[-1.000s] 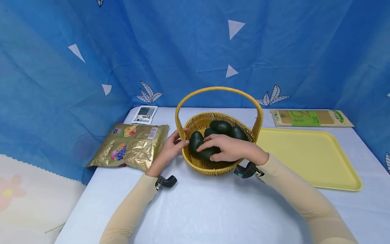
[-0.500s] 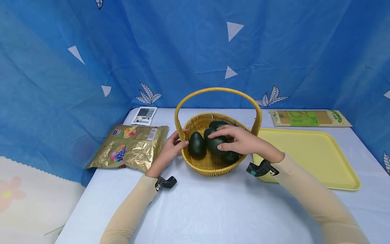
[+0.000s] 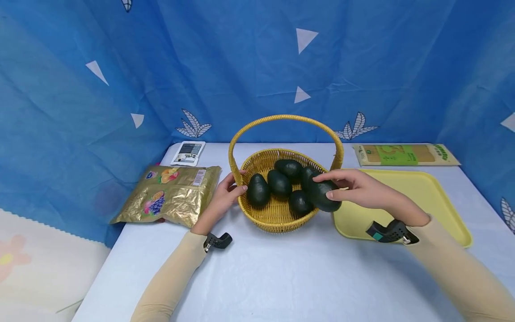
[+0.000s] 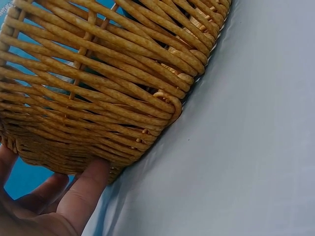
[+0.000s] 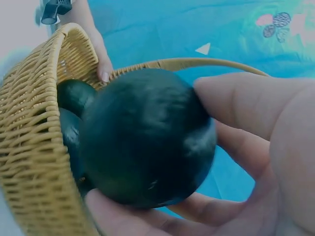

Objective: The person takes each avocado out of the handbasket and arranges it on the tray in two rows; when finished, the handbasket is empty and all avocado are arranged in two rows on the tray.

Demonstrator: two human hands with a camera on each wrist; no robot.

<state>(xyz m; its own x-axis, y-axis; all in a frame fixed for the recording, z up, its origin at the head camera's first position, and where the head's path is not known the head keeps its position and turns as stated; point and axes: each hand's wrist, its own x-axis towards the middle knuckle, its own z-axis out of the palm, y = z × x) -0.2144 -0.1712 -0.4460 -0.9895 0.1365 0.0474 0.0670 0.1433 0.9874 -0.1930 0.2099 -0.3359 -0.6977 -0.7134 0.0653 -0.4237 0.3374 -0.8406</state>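
A dark green avocado (image 3: 323, 197) is held in my right hand (image 3: 362, 190), at the right rim of the yellow wicker basket (image 3: 277, 226). The right wrist view shows thumb and fingers round that avocado (image 5: 147, 137), with the basket wall (image 5: 29, 137) beside it. My left hand (image 3: 225, 197) grips the basket's left side at the foot of its handle (image 3: 287, 117). From the left wrist, the thumb and fingers (image 4: 83, 191) lie against the weave. Several more avocados lie inside, among them one at the left (image 3: 258, 191) and one in the middle (image 3: 279, 182).
A yellow tray (image 3: 402, 205) lies to the right of the basket, partly behind my right arm. Behind it is a flat packet with a green label (image 3: 398, 154). On the left lie a gold foil bag (image 3: 181, 192) and a small white pouch (image 3: 188, 153).
My right hand has lifted an avocado from among the others and carried it rightward to the basket's right rim. More of the basket's inside shows. My left hand stays on the basket.
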